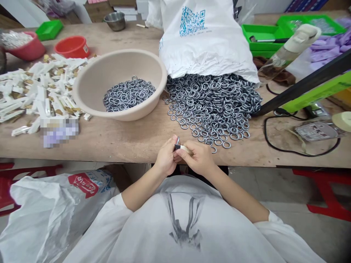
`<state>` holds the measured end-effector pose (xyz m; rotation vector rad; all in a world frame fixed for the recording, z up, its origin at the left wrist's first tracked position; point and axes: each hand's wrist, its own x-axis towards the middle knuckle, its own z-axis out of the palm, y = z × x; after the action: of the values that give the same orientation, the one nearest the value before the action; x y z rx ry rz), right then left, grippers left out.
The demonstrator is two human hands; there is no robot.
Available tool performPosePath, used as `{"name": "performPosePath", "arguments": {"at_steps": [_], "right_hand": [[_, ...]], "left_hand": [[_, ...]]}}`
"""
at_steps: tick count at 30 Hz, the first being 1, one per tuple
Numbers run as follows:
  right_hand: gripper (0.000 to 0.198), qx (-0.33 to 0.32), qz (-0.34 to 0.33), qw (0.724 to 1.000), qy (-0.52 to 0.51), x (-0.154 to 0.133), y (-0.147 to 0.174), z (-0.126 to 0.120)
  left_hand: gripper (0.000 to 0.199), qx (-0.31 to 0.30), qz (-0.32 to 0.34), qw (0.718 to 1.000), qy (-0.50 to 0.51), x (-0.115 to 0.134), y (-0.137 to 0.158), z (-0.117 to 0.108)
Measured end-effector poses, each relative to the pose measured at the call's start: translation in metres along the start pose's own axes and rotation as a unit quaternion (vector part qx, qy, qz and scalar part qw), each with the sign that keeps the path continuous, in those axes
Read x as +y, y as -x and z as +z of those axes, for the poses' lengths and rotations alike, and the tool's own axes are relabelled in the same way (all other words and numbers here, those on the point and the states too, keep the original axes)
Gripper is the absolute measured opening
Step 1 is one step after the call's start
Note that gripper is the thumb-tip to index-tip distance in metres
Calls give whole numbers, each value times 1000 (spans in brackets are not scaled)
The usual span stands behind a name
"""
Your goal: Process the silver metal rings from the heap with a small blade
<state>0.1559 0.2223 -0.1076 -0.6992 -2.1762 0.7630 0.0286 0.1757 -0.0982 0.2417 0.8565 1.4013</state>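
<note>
At the table's front edge, my left hand [166, 157] pinches a grey ring [178, 140] between thumb and fingers. My right hand [201, 157] is closed round a small knife [184, 148] with a cream handle and a dark pointed blade. The blade's tip meets the left fingers just below the ring; whether it touches the ring I cannot tell. Beyond my hands, a loose pile of grey rings [216, 106] spills from a white sack [205, 51]. To its left, more rings [128, 95] lie inside a beige basin [90, 86].
White plastic scraps [41, 87] cover the left of the table, with red bowls [71, 46] behind. On the right are a black-and-green lamp arm [304, 87], a cable [276, 149], bottles [290, 47] and green trays [263, 33]. A plastic bag [55, 212] stands below left.
</note>
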Motion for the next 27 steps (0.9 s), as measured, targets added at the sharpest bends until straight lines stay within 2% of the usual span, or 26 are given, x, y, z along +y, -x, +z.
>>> {"name": "performPosePath", "arguments": {"at_steps": [17,23,26,27], "right_hand": [[56,-2,16,1000,-23,3,4,-3],[49,106,118,987,-37,25,-4,-12],[33,52,83,989,-112,13,-7,-8],[34,37,73,988,-134,7,-7,-5]], "left_hand": [[60,-35,10,999,-23,-5,0,-5],[57,-73,11,996,-56,-4,6,-5],[55,-58,8,997,-45,-7,4,-7],[54,-53,9,998,-43,-8,3,-8]]}}
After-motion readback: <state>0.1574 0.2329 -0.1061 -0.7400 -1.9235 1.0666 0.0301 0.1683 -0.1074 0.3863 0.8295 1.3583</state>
